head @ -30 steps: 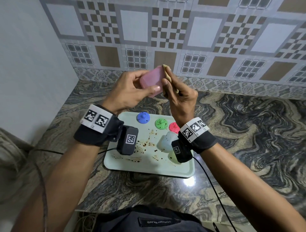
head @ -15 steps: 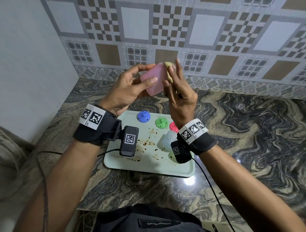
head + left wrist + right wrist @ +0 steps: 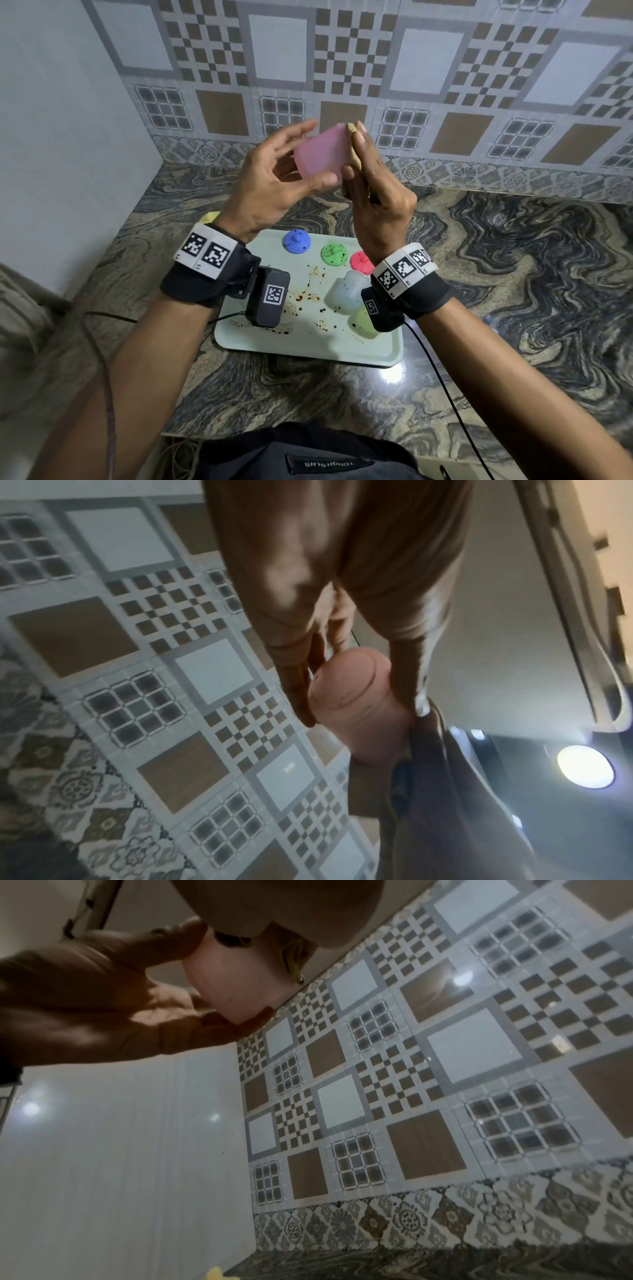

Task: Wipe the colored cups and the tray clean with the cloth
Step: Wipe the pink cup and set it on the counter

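Observation:
A pink cup (image 3: pixel 322 152) is held up in front of the tiled wall, well above the tray. My left hand (image 3: pixel 274 185) grips it between thumb and fingertips; the same cup (image 3: pixel 356 707) shows in the left wrist view and again (image 3: pixel 236 982) in the right wrist view. My right hand (image 3: pixel 370 185) presses a yellowish cloth (image 3: pixel 352 144) against the cup's right side. On the pale green tray (image 3: pixel 308 346), spattered with brown stains, lie a blue lid (image 3: pixel 296 241), a green lid (image 3: pixel 334 255), a red lid (image 3: pixel 361 262), a whitish cup (image 3: pixel 346 291) and a light green cup (image 3: pixel 361 322).
The tray sits on a dark marbled counter (image 3: pixel 513 291) that runs to a patterned tile wall (image 3: pixel 411 85) behind and a plain white wall (image 3: pixel 51 154) at left. A yellow object (image 3: pixel 209 216) lies near the left wall. Black cables (image 3: pixel 442 377) trail from both wrists.
Both hands have lifted the pink cup slightly higher and turned it. The right hand's cloth has slid along the cup's side. The things on the tray have not moved.

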